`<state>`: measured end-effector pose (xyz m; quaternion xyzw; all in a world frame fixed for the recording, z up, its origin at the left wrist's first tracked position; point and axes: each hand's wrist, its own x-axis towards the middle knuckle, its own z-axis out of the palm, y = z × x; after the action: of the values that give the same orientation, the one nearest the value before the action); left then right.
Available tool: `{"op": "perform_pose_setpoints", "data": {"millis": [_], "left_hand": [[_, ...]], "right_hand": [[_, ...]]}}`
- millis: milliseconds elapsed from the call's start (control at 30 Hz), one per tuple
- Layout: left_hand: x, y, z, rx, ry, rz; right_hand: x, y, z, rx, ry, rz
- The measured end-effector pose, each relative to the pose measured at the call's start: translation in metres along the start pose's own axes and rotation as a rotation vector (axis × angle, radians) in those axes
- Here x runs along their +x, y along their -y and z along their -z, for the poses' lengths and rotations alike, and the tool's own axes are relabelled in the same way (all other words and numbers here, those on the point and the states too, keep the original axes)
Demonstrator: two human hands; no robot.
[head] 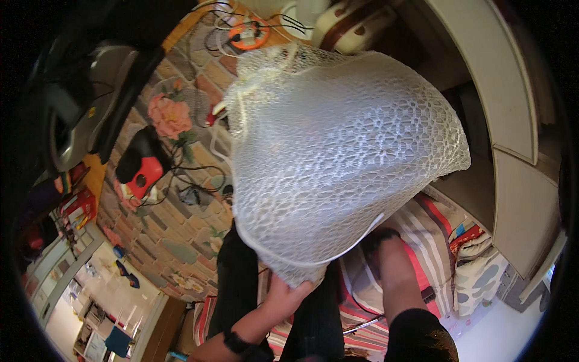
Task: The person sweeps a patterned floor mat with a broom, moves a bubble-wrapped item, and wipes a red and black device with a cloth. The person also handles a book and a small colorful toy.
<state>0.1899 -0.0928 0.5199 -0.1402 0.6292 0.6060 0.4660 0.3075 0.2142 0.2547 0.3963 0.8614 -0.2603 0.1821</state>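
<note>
A large white mesh net bag (334,149), its netting spread wide over a pale, smooth inner surface, fills the middle of the view above my legs. At its lower edge my left hand (291,294) grips the bunched netting, thumb on top. A thin white cord or rim (312,263) curves along the bag's near side. My right hand (384,237) is at the bag's lower right, beside a dark item; its fingers are blurred and partly hidden, so its hold cannot be told. A dark band is on my left wrist.
On the brick-and-flower patterned surface (190,253) lie a red and black device (144,174) and loose cables. An orange round power strip (249,34) stands at the top. Striped fabric (362,326) extends beneath me. Folded patterned bedding (479,276) and pale cabinet panels (520,203) are at right.
</note>
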Motion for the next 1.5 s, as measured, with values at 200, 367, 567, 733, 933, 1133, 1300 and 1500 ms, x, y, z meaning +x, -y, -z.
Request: {"op": "perform_pose_setpoints", "data": {"millis": [200,367,567,733,933,1133,1300,1500], "left_hand": [[0.017,0.011,0.002,0.108,0.076,-0.096],[-0.004,-0.007,0.029,0.120,0.068,-0.070],[-0.068,-0.021,0.144,0.135,-0.030,0.053],[-0.132,0.015,0.258,0.230,-0.327,0.043],[-0.197,0.051,0.359,0.471,-0.449,0.087],[-0.234,0.099,0.444,0.392,-0.521,0.045],[-0.250,0.117,0.488,0.248,-0.608,0.201],[-0.226,0.035,0.498,-0.491,-0.659,-0.129]], "right_hand": [[-0.111,0.026,0.028,0.111,0.204,0.028],[-0.210,0.072,0.061,0.075,0.449,0.047],[-0.299,0.115,0.103,0.150,0.640,-0.039],[-0.331,0.135,0.139,-0.010,0.543,0.002],[-0.352,0.188,0.173,-0.122,0.425,0.075],[-0.374,0.271,0.175,-0.020,0.433,0.158],[-0.366,0.337,0.175,-0.011,0.413,0.390],[-0.356,0.445,0.220,-0.127,0.357,0.697]]}}
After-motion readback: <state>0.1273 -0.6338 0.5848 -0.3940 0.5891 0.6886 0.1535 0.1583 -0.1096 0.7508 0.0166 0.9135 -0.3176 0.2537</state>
